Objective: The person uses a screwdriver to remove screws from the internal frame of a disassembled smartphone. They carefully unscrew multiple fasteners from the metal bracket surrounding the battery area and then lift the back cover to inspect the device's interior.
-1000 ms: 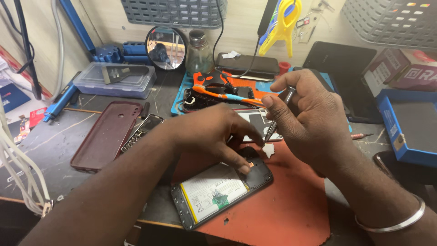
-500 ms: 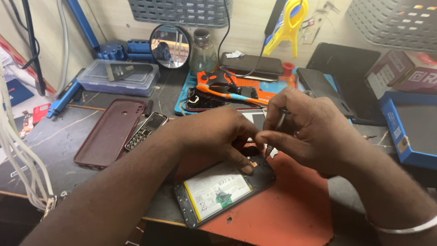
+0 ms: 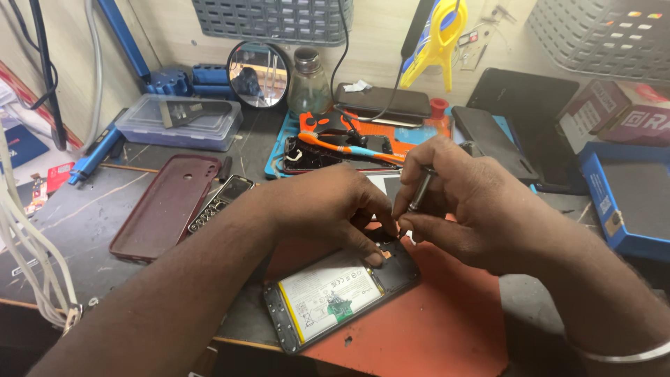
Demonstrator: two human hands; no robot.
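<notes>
Left hand [image 3: 328, 209] fingers press the opened phone [image 3: 342, 293]; right hand [image 3: 474, 202] fingers pinch a screwdriver [image 3: 421, 190] just above it.

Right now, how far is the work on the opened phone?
Done: the opened phone lies on the orange mat with its back off and its battery bare. In hand: the left hand presses the phone's upper end, and the right hand holds a metal screwdriver upright over that end. Left: the phone is not closed; a dark red cover lies apart.
</notes>
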